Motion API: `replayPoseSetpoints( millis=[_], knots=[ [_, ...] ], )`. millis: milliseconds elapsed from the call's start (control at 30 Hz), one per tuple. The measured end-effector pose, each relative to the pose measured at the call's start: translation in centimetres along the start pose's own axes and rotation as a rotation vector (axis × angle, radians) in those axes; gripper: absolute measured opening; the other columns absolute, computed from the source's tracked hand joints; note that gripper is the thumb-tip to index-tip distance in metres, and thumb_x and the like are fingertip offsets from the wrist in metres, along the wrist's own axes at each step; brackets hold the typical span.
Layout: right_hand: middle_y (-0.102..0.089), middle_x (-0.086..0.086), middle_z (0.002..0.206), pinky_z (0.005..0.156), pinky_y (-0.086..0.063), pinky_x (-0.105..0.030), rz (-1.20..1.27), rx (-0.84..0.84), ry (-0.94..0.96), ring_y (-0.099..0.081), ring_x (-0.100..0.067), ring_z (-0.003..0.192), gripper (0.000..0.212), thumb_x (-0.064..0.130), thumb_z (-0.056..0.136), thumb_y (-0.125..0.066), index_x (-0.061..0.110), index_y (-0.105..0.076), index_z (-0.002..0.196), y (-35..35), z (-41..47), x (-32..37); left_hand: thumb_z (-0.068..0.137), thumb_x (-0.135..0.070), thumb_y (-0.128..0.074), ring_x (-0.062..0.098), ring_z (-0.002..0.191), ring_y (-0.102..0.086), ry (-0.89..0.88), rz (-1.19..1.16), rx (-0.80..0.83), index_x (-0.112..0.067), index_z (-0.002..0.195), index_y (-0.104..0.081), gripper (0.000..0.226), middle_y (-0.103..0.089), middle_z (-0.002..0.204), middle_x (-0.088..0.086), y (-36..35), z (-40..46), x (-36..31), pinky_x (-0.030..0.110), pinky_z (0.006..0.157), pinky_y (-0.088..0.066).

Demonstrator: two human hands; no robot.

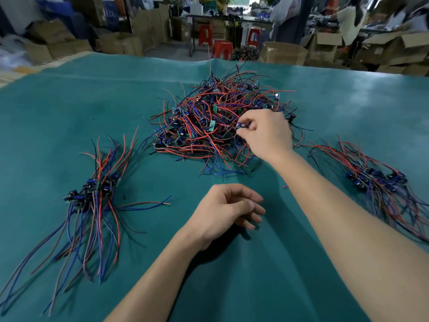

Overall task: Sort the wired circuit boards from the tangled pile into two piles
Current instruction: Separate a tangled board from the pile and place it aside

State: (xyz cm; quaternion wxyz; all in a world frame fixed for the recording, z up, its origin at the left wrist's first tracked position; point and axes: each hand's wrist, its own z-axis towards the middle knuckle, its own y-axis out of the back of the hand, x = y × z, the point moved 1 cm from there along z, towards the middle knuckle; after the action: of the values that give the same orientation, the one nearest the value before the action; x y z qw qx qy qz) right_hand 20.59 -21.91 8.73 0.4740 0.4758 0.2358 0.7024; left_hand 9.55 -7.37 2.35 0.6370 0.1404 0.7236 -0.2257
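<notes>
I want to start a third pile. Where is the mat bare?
Bare green mat lies far left, beyond the left pile, and near, between the two forearms. Crowded: the tangled pile at centre, the right pile at the edge.

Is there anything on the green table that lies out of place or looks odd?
One small thing: a tiny pink scrap lies alone on the green mat, between the tangled pile and the right forearm, apart from every pile. What it is cannot be told.
</notes>
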Motion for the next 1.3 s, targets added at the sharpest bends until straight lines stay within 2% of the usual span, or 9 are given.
replayPoseSetpoints(
  millis=[100,233,333,567,700,867,933,1100,1300],
  knots=[
    [-0.071,0.01,0.066,0.074,-0.057,-0.033,0.236,-0.023,-0.06,-0.073,-0.018,0.074,0.008,0.029,0.084,-0.076,0.032,-0.073,0.09,2.6,-1.7,-1.9,0.096,0.009,-0.049,0.019,0.071,-0.068,0.004,-0.028,-0.014,0.007,0.106,-0.064,0.018,-0.073,0.087,0.016,0.0,0.0,0.0,0.023,0.058,-0.055],
    [-0.077,-0.012,0.077,0.058,-0.057,-0.027,0.748,-0.082,-0.229,-0.074,-0.019,0.064,0.017,0.01,0.085,-0.076,0.026,-0.072,0.087,5.5,-5.4,-3.8,0.096,0.011,-0.047,0.021,0.069,-0.07,0.0,-0.075,-0.052,0.003,0.112,-0.061,0.022,-0.074,0.089,0.017,0.0,0.1,0.1,0.024,0.056,-0.055],
    [-0.076,-0.012,0.078,0.063,-0.058,-0.027,1.03,-0.119,-0.313,-0.071,-0.023,0.067,0.018,0.007,0.079,-0.076,0.022,-0.077,0.089,6.5,-8.2,-5.1,0.097,0.011,-0.045,0.025,0.072,-0.071,-0.013,-0.101,-0.086,-0.004,0.121,-0.057,0.031,-0.073,0.098,0.022,0.1,0.2,0.2,0.027,0.058,-0.056],
    [-0.065,-0.012,0.079,0.065,-0.058,-0.027,1.31,0.053,-0.51,-0.062,-0.021,0.069,0.026,-0.006,0.089,-0.061,0.016,-0.07,0.08,5.4,-9.4,-6.0,0.099,0.007,-0.045,0.031,0.083,-0.073,-0.016,-0.17,-0.106,-0.015,0.13,-0.053,0.039,-0.069,0.115,0.021,0.2,0.4,0.2,0.029,0.064,-0.058],
    [-0.066,-0.004,0.07,0.057,-0.054,-0.028,1.114,-0.023,-0.502,-0.059,-0.016,0.06,0.023,0.002,0.088,-0.07,0.019,-0.065,0.074,5.1,-9.1,-7.1,0.099,0.007,-0.045,0.034,0.087,-0.073,-0.015,-0.225,-0.131,-0.015,0.131,-0.051,0.039,-0.062,0.128,0.015,0.2,0.5,0.1,0.03,0.067,-0.059],
    [-0.064,0.012,0.069,0.07,-0.05,-0.023,0.355,-0.466,-0.404,-0.061,-0.011,0.063,0.013,0.016,0.075,-0.074,0.022,-0.063,0.081,5.4,-9.1,-8.8,0.098,0.008,-0.047,0.035,0.089,-0.073,-0.013,-0.256,-0.145,-0.013,0.133,-0.05,0.04,-0.057,0.136,0.01,0.2,0.6,0.1,0.03,0.068,-0.059],
    [-0.065,0.009,0.071,0.072,-0.048,-0.023,0.309,-0.601,-0.375,-0.062,-0.012,0.066,0.011,0.018,0.076,-0.072,0.023,-0.064,0.082,5.9,-9.2,-9.2,0.098,0.008,-0.047,0.035,0.089,-0.073,-0.01,-0.248,-0.141,-0.011,0.132,-0.05,0.039,-0.057,0.135,0.012,0.2,0.6,0.1,0.03,0.068,-0.059],
    [-0.062,-0.009,0.074,0.049,-0.044,-0.024,1.231,-0.539,-0.537,-0.058,-0.019,0.056,0.017,0.0,0.076,-0.063,0.016,-0.061,0.074,7.3,-8.6,-9.1,0.098,0.007,-0.047,0.035,0.09,-0.073,-0.002,-0.224,-0.131,-0.008,0.129,-0.052,0.035,-0.06,0.13,0.017,0.4,0.5,0.0,0.03,0.07,-0.059],
    [-0.061,-0.001,0.067,0.048,-0.04,-0.018,1.645,-0.455,-0.885,-0.052,-0.013,0.052,0.018,0.007,0.092,-0.049,0.012,-0.061,0.081,7.2,-8.7,-8.9,0.099,0.005,-0.047,0.035,0.088,-0.073,0.0,-0.215,-0.152,-0.005,0.127,-0.054,0.03,-0.062,0.126,0.02,0.4,0.6,0.2,0.03,0.069,-0.059]
  ],
)
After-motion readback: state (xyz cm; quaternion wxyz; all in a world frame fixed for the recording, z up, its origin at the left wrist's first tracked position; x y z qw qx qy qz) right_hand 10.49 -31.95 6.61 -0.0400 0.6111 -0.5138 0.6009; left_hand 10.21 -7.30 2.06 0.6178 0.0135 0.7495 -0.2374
